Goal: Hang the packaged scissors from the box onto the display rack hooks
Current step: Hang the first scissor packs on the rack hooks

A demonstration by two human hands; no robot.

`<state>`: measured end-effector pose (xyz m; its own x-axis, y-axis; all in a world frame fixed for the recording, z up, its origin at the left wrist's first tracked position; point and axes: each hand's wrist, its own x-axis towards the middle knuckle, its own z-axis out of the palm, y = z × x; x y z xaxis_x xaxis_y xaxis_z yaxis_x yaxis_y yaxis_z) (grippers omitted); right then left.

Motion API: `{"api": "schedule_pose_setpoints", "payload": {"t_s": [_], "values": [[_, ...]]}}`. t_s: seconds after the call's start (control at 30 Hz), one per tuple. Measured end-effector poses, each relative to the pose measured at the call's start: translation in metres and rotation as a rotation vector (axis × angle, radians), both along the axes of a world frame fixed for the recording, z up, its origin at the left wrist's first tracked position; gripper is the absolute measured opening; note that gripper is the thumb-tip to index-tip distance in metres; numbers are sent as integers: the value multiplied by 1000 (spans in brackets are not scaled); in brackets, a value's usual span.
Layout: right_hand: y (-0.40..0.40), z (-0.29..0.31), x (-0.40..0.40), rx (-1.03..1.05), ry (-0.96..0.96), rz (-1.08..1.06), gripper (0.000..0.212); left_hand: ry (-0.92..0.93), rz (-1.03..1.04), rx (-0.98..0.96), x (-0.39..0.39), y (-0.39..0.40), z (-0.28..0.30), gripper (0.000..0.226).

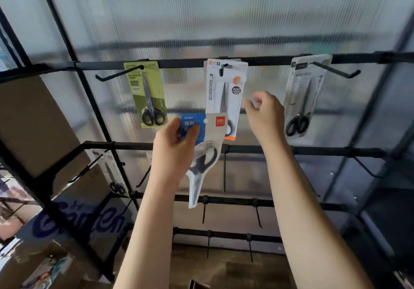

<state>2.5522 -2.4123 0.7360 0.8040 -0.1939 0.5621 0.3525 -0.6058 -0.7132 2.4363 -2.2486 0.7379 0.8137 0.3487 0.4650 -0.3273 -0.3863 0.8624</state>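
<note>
While my left hand [173, 152] grips the blue scissors pack [201, 152] below the rack's top bar [268, 60], my right hand [265, 115] hovers loosely curled, holding nothing, beside the white pack [224, 91].

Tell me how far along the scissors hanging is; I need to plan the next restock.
Done: the top bar carries a green pack, white packs on the middle hook and a grey pack; another pack hangs lower left. In hand: the left hand grips a blue-and-white pack, not yet hooked; the right hand is empty, beside the white packs. Left: several lower hooks are bare. The box's contents cannot be judged.
</note>
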Motion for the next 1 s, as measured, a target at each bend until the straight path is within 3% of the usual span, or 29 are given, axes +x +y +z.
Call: {"api": "schedule_pose_setpoints", "payload": {"t_s": [0.27,0.57,0.73,1.0], "values": [[-73,-33,-85,-111,-14,-206,21,34,-206,-43,-12,-59,-17,20],[-102,-60,-150,-135,18,-388,18,54,-336,-145,-44,-85,-47,27],[-137,-71,-137,-115,4,-465,17,36,-381,-212,-41,-112,-44,25],[-232,-64,-94,-189,79,-400,22,-15,-358,-170,1,-205,-17,23]]}}
